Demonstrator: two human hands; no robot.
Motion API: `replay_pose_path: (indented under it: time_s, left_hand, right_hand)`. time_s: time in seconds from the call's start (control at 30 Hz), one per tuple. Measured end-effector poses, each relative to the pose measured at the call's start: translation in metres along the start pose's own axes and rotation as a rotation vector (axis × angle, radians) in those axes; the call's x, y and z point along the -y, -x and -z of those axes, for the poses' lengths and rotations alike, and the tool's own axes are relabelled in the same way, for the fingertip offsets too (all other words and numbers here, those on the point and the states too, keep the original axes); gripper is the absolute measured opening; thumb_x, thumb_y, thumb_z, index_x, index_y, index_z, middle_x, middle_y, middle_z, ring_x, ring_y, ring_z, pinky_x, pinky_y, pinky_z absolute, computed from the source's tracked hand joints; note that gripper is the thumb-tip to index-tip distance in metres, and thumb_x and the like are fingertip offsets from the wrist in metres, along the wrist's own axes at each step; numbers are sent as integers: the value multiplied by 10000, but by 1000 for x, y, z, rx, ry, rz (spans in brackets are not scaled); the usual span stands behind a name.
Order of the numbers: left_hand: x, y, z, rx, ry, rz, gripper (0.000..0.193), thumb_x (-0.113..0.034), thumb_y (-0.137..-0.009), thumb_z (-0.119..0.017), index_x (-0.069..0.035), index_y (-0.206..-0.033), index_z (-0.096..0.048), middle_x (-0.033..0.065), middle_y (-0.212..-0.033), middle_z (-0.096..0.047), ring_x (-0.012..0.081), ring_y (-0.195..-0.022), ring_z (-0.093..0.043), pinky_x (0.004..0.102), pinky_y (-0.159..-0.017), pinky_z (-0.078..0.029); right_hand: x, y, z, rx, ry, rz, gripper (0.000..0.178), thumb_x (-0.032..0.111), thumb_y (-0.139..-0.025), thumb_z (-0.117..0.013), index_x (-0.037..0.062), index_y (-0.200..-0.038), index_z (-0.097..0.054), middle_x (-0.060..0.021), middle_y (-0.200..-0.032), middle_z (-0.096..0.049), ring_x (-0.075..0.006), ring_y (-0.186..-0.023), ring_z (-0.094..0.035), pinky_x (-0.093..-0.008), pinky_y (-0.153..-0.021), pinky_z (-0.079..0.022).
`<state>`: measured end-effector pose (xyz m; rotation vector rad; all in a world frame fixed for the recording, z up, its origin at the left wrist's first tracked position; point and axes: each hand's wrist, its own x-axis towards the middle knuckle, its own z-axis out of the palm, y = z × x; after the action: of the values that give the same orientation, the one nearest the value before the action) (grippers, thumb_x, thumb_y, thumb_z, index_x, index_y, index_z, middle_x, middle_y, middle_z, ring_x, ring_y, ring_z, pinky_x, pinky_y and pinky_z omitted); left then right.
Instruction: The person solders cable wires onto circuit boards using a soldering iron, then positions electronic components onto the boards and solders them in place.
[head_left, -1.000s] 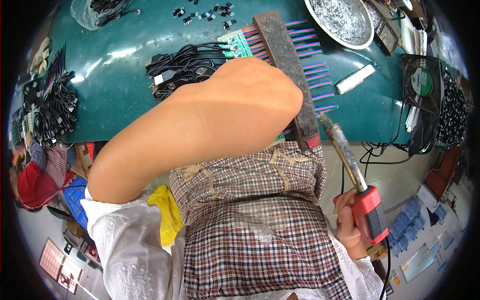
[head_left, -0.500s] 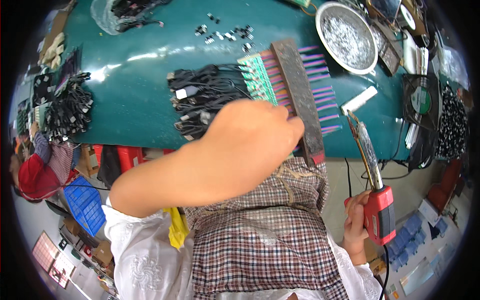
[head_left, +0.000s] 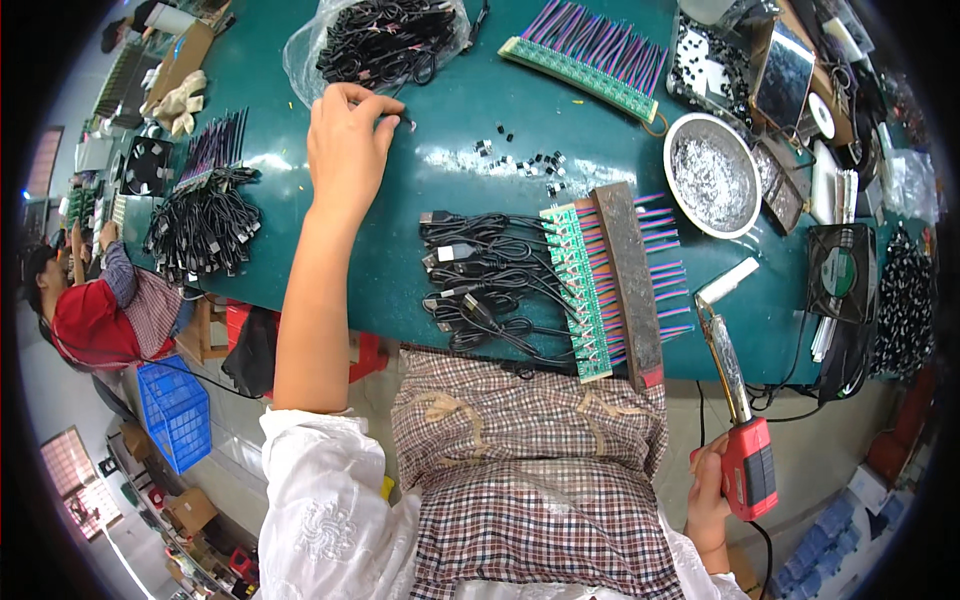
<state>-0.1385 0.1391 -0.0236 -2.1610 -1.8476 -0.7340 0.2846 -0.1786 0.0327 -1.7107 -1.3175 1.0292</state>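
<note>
Green worktable, bearing all items. Black cable bundle at centre, joined to green circuit strip. Clear bag of black cables, 12 o'clock. Left hand, 11 o'clock, fingertips pinching small black part. Right hand, 5 o'clock, fingers wrapped around red soldering gun.

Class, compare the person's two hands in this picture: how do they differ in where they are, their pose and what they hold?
The left hand reaches far across the green table, while the right hand stays low beside the lap, off the table. The left hand pinches a small dark part with its fingertips; the right hand grips the red handle of a soldering gun. The left arm is stretched out; the right is drawn in. Both are bare.
</note>
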Motion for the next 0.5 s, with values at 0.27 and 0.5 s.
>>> replay_pose_path:
  time_s: [0.27,0.5]
  left_hand:
    - [28,-14,22,-574,1007,479,188,-140,-1053,-680,-4,-1183,-670,59,-1081,-719,122,-986,-667,251,-879,-514]
    - [-63,21,97,-80,950,443,81,-106,-1003,-716,-29,-1028,-723,-12,-810,-644,72,-653,-563,204,-627,-446]
  right_hand:
    - [8,-2,-6,-29,-86,-34,54,50,-1034,-526,8,-1063,-544,-47,-891,-465,-124,-713,-431,-298,-641,-382]
    - [19,-11,-21,-64,-90,-47,83,47,-1027,-540,7,-1097,-554,-43,-914,-504,-126,-713,-469,-299,-665,-435]
